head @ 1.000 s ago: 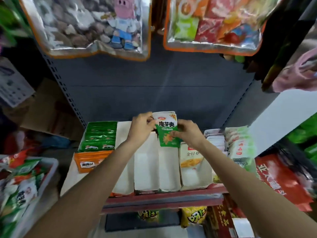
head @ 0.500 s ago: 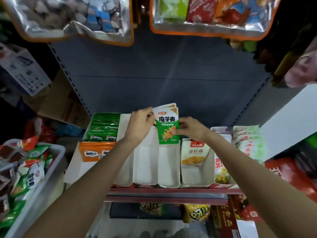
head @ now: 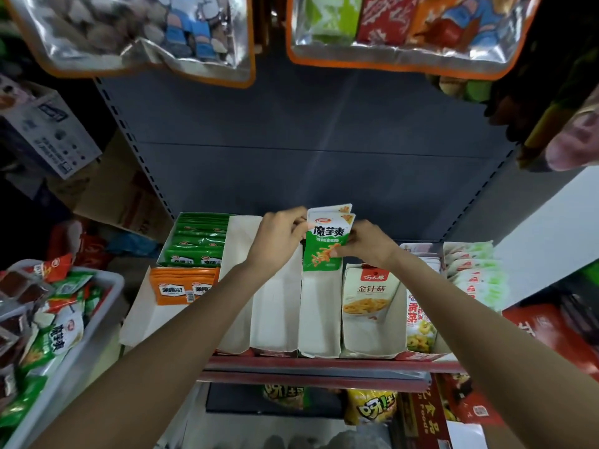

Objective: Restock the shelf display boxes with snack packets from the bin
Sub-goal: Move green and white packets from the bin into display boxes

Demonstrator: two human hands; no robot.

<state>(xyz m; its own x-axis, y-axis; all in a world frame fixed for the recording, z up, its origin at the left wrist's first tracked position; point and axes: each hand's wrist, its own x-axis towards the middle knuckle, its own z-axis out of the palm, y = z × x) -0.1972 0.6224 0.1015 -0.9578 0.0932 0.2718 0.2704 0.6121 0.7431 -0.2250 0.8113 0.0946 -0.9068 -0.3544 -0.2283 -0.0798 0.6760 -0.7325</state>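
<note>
Grey shelf back panel [head: 308, 157] behind display boxes [head: 319, 312], bin [head: 97, 319] at left

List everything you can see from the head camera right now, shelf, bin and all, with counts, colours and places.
green-and-white packets: at least two held together, upright at the back of the third white box
white display boxes: five in a row on the shelf, three left ones bare at the front
green packets: a stack, far left, back of shelf
orange packets: a stack, in front of the green ones
white-and-red packet: one visible, fourth box
yellow-pictured packet: one visible, fifth box
pale green packets: a row, far right
bin: one, white, lower left, holding mixed packets
hanging foil bags: two, orange-edged, overhead
left hand: pinches the held packets' left edge
right hand: pinches their right edge
</note>
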